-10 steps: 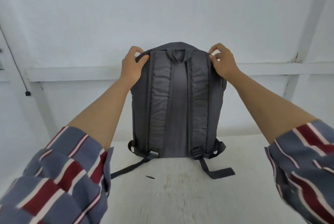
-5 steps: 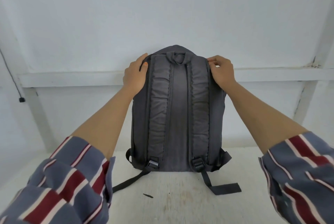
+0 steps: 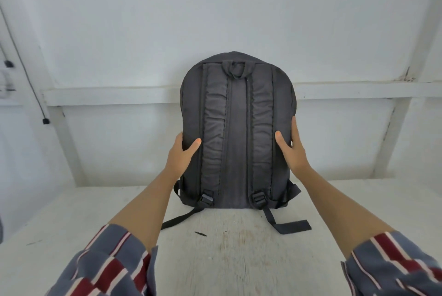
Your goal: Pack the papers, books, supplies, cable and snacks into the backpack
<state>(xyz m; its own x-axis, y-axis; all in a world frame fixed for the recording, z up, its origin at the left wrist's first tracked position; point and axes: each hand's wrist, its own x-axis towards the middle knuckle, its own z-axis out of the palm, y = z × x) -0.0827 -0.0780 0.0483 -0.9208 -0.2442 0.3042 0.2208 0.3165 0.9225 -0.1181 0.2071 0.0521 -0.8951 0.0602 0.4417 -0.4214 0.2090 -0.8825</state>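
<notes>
Backpack point(image 3: 238, 142) upright on the table point(image 3: 239, 262), our two hands clasping its sides.
At far left a cable point(image 3: 28, 75) hangs down the wall point(image 3: 215, 8), well apart from us, and a wide stretch of tabletop runs from the left edge to the backpack. Our left hand point(image 3: 183, 153) grips the backpack's left side at mid height, with the thumb laid on the back panel and the fingers wrapped round the side, out of sight. The backpack stands near the table's far edge. We cannot tell whether it leans on the wall. Its strap ends point(image 3: 293, 226) trail toward us between our forearms. Our right hand point(image 3: 293, 152) holds the right side at the same height, thumb on the right shoulder strap point(image 3: 262, 116), fingers stretched up along the side. More tabletop opens to the right.
</notes>
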